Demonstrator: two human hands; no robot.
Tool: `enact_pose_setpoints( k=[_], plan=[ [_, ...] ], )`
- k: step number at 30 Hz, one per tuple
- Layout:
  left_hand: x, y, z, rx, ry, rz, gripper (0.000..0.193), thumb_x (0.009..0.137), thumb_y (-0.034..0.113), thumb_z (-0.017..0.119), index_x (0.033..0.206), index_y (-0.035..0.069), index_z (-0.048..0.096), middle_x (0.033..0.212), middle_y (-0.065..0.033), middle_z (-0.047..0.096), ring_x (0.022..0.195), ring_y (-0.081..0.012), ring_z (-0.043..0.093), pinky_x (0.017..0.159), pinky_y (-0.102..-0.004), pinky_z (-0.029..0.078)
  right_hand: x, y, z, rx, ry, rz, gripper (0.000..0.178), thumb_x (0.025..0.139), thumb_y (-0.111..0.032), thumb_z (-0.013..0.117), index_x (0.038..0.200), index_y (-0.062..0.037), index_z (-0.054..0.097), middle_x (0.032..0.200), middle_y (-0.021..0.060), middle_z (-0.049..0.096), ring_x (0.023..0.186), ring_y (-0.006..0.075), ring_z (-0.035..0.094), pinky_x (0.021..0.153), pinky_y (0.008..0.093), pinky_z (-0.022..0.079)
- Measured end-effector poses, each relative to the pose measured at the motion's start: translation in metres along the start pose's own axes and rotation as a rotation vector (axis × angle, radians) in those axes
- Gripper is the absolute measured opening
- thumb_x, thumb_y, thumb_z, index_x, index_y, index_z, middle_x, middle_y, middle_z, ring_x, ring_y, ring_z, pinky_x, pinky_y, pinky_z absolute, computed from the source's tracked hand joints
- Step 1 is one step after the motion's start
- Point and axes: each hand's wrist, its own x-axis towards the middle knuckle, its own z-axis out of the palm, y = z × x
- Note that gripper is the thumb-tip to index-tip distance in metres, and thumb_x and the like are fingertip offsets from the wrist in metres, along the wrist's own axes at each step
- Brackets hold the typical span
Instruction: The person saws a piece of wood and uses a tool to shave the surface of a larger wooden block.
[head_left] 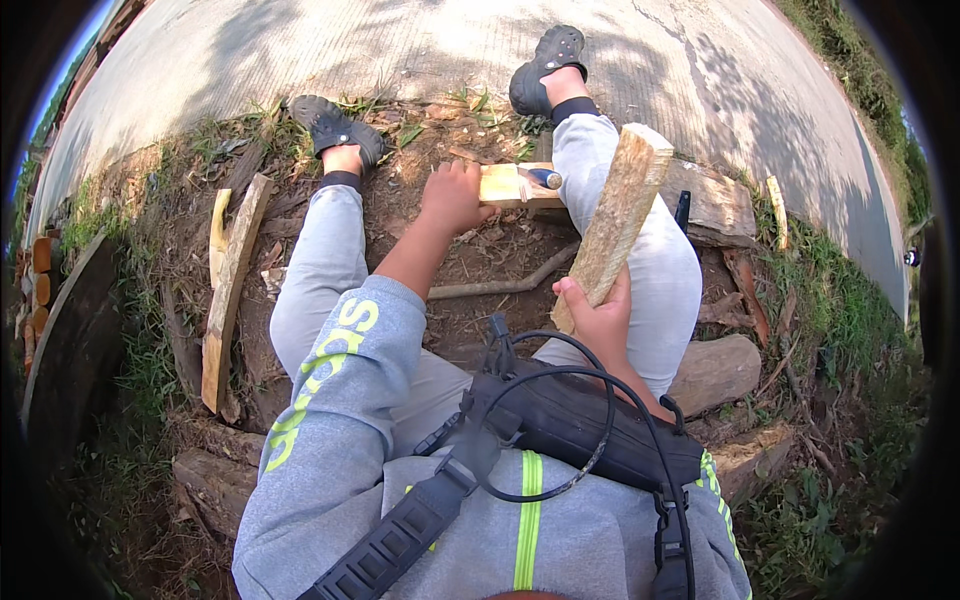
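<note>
My left hand [457,198] is closed round the left end of a short pale yellow wood piece [503,184], ahead of me between my shins. A notch or raised bit shows near the wood piece's middle. At its right end is a dark blue rounded thing with a tan tip [546,179], perhaps a tool handle; its lower part is hidden. My right hand [602,314] grips the lower end of a thick rough wooden billet [625,215], tilted up and to the right over my right leg. The billet is apart from the wood piece.
A long split plank [235,295] and a curved pale wood strip [219,238] lie left of my left leg. Logs [716,372] lie at the right, with a dark slim object [683,211] beside my right knee. A stick [505,286] crosses the dirt. Concrete paving [440,50] lies ahead.
</note>
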Motion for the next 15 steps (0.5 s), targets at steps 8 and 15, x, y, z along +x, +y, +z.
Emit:
enact_pose_setpoints(
  k=[8,15],
  plan=[
    [0.009,0.002,0.004,-0.055,0.067,0.060,0.080,0.079,0.059,0.086,0.124,-0.003,0.062,0.109,-0.0178,0.072,0.110,-0.0366,0.071,0.097,-0.0467,0.056,0.006,0.023,-0.002,-0.273,-0.006,0.137,0.026,0.096,-0.006,0.076,0.118,0.0015,0.065,0.098,0.0060,0.070,0.086,0.0114,0.065,0.077,0.0296,0.054],
    [-0.001,0.001,-0.004,-0.081,0.011,0.034,0.078,0.079,0.062,0.085,0.119,-0.001,0.062,0.112,-0.0199,0.073,0.110,-0.0373,0.071,0.098,-0.0464,0.056,0.016,0.001,-0.003,-0.271,-0.057,-0.202,0.017,0.094,-0.006,0.075,0.107,0.0024,0.066,0.091,0.0078,0.072,0.080,0.0140,0.069,0.071,0.0319,0.055]
  ],
)
